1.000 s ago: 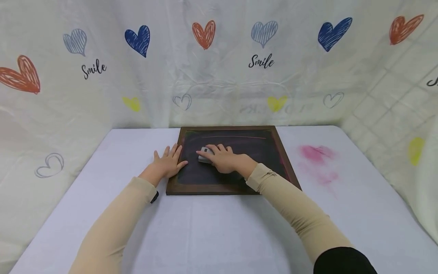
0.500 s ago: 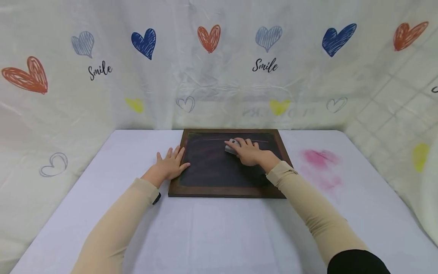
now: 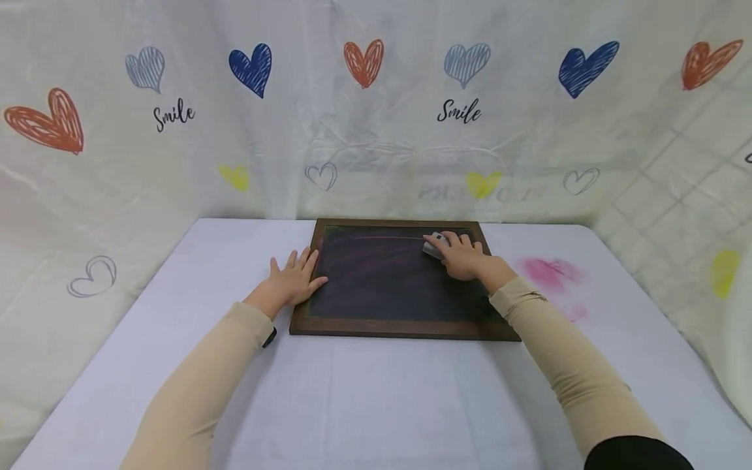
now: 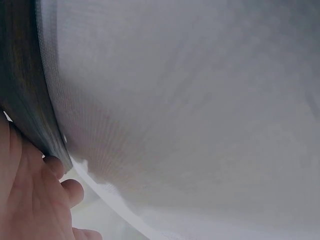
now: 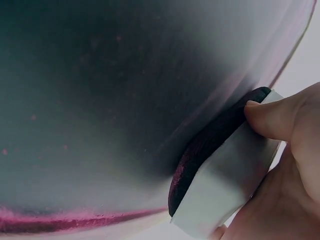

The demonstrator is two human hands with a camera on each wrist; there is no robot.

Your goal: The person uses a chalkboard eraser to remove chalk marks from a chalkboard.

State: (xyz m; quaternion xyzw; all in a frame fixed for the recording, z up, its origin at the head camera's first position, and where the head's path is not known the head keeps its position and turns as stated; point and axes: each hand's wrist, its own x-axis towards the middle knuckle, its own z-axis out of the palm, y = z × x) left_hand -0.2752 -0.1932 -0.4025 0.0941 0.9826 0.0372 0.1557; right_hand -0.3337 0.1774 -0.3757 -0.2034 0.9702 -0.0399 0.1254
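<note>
Now, on the white table, your left hand lies spread over the left edge of the chalkboard; pink smudge off right; your right hand grips the eraser near the board's top right; heart-printed curtain behind.

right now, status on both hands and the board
Right hand gripping eraser on chalkboard, upper right. Left hand, fingers spread, on frame's left side. Thin reddish line near top. No obstacle seen.
</note>
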